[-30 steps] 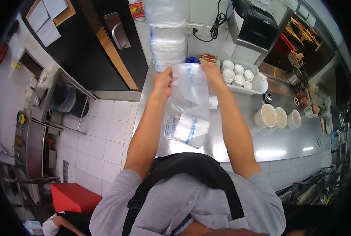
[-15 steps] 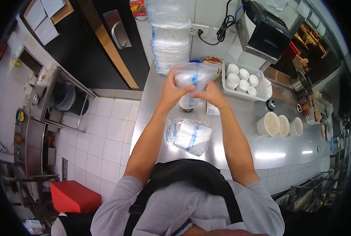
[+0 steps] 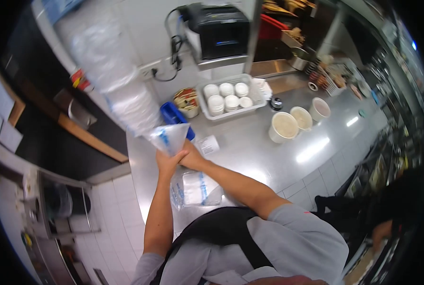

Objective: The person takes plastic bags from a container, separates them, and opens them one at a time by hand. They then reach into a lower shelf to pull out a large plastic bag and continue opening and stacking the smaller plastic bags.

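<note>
Gathering into a cone between two joined hands, the thin, translucent plastic bag with blue print flares upward near the center of the frame. The left hand and right hand press together, clamped on its narrow lower end; the right fingertips are partly hidden. Just below lies a flat, glossy packet of folded bags; to the right, a white cylinder with a printed label.

Beyond the hands stand a smooth blue bin and a perforated plastic basket of round white cups. Crinkled, wrapped stacks crowd the upper left. Bare metal opens between the cylinder and three round tubs at center right.

The steel counter is reflective, its left edge close to the left forearm, above pale floor tiles. A black printer sits at upper center.
</note>
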A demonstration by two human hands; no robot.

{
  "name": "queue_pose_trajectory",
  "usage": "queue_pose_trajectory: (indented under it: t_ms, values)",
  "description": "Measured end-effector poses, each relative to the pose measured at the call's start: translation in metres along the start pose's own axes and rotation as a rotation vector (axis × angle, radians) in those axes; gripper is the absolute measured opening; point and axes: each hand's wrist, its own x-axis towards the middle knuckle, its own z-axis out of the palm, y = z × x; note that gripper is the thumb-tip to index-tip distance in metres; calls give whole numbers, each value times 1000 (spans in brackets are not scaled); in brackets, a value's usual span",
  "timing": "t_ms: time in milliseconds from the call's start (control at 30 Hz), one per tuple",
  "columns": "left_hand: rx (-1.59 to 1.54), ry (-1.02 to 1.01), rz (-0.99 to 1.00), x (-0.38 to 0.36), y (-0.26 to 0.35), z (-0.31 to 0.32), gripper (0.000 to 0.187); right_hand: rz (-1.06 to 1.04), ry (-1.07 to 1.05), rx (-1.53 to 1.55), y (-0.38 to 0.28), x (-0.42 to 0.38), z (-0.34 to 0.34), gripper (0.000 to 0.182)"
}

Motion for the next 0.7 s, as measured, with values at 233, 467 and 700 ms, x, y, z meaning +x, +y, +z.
queue_pose_trajectory:
  t_ms: [233, 467, 700]
  values:
    - [24, -129, -163, -2, 33, -6, 73, 348, -219, -394, 2, -34, -26, 92]
    - [326, 6, -372, -79, -12, -13, 83, 298, -188, -447, -12, -164, -86, 63]
    - [513, -474, -71, -165, 5, -20, 44, 312, -166, -488, -33, -178, -100, 39]
